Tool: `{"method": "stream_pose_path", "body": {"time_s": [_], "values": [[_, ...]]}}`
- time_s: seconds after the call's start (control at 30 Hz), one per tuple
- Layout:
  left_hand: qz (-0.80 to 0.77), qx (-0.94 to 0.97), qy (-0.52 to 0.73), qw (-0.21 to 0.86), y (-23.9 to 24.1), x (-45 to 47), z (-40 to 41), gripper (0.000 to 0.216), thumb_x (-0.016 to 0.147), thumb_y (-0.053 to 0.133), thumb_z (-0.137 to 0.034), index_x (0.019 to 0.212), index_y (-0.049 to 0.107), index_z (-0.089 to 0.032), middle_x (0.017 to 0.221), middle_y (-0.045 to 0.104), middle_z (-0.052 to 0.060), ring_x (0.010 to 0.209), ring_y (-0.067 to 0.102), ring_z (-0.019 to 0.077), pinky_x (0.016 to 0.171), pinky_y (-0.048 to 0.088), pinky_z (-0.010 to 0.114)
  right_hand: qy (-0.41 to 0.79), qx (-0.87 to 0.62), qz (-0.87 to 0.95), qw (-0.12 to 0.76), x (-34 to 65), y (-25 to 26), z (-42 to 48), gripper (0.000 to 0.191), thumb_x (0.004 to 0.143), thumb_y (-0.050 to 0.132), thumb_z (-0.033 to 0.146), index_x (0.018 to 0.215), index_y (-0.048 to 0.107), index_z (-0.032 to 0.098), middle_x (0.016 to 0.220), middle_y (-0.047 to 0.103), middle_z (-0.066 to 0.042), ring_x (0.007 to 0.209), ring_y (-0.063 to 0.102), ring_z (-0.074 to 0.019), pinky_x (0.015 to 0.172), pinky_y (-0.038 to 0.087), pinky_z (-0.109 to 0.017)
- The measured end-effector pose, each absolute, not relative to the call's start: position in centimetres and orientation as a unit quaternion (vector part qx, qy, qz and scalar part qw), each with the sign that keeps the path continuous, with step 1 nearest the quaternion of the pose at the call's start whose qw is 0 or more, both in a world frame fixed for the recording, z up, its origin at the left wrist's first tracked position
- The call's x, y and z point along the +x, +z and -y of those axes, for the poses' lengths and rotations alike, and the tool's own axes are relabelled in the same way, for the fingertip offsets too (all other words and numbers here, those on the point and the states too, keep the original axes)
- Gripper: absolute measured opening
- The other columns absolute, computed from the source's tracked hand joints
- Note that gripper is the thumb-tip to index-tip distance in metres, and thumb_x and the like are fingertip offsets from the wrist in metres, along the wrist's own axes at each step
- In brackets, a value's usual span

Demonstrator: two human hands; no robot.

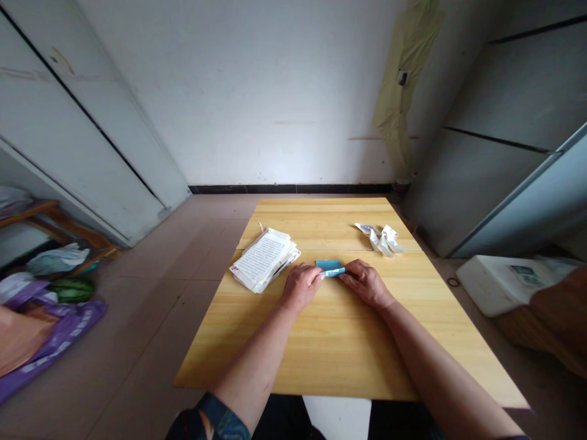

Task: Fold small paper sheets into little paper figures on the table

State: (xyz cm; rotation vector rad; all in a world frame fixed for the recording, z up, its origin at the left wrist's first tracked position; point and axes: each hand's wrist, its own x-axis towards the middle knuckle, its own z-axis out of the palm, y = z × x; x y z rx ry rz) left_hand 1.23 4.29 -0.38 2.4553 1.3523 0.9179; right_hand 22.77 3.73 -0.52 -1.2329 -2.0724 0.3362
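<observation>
A small piece of blue paper (328,264) lies low over the wooden table (339,342), its near edge folded up into a narrow strip with a pale printed side. My left hand (301,284) pinches the strip's left end between thumb and fingers. At the right end, my right hand (367,283) grips it the same way, fingers curled. To the left of my left hand lies a stack of printed pages (265,259), slightly fanned. Beyond my right hand is a crumpled piece of whitish paper or wrapping (381,238).
A wall with a dark skirting (293,189) stands behind the table. At left are a pale cabinet (77,122), a purple bag (68,336) and a watermelon (71,289) on the floor. A white foam box (490,284) and a grey refrigerator-like cabinet (499,153) stand at right.
</observation>
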Motion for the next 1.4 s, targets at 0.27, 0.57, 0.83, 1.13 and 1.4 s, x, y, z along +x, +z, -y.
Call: {"method": "stream_pose_path", "body": {"time_s": [0.27,0.57,0.83,1.13,1.4], "values": [[-0.509,0.777,0.339,0.145,-0.3,2.3,-4.4,0.029,0.084,0.052,-0.015,0.11,0.063,-0.022,0.095,0.071,0.004,0.084,0.064,0.0169,0.077,0.05,0.028,0.231,-0.545,0.713,0.375,21.9,-0.8,-3.8,0.025,0.084,0.051,0.033,0.107,0.054,0.022,0.075,0.068,-0.001,0.065,0.064,-0.0166,0.06,0.048,-0.026],[-0.546,0.74,0.34,0.198,-0.4,2.9,-4.7,0.052,0.083,0.055,-0.018,0.133,0.041,-0.022,0.072,0.067,-0.003,0.071,0.063,0.0158,0.068,0.048,0.025,0.143,-0.582,0.717,0.356,20.7,-0.1,-3.4,0.038,0.081,0.048,0.027,0.119,0.047,0.021,0.073,0.066,0.0,0.062,0.062,-0.0162,0.058,0.044,-0.025],[-0.55,0.759,0.316,0.145,-0.3,3.1,-4.6,0.031,0.083,0.056,-0.017,0.113,0.057,-0.023,0.085,0.069,0.001,0.078,0.063,0.0153,0.072,0.047,0.025,0.14,-0.614,0.711,0.313,20.3,0.1,-3.3,0.035,0.083,0.048,0.024,0.118,0.048,0.023,0.074,0.068,0.002,0.062,0.063,-0.0148,0.057,0.042,-0.022],[-0.503,0.819,0.273,0.043,-0.2,3.1,-4.2,0.017,0.089,0.051,-0.02,0.091,0.068,-0.023,0.084,0.069,0.002,0.083,0.058,0.0169,0.076,0.043,0.028,0.072,-0.582,0.768,0.258,20.3,0.0,-3.1,0.019,0.09,0.044,0.024,0.092,0.062,0.022,0.089,0.068,-0.004,0.075,0.063,-0.0143,0.065,0.043,-0.021],[-0.509,0.833,0.218,-0.003,0.3,3.2,-3.9,0.021,0.09,0.049,-0.026,0.086,0.069,-0.024,0.079,0.064,0.003,0.082,0.054,0.0188,0.071,0.039,0.03,0.033,-0.59,0.777,0.217,20.2,0.3,-2.8,0.02,0.09,0.046,0.022,0.088,0.066,0.022,0.086,0.064,-0.003,0.075,0.061,-0.0124,0.063,0.04,-0.019]]}}
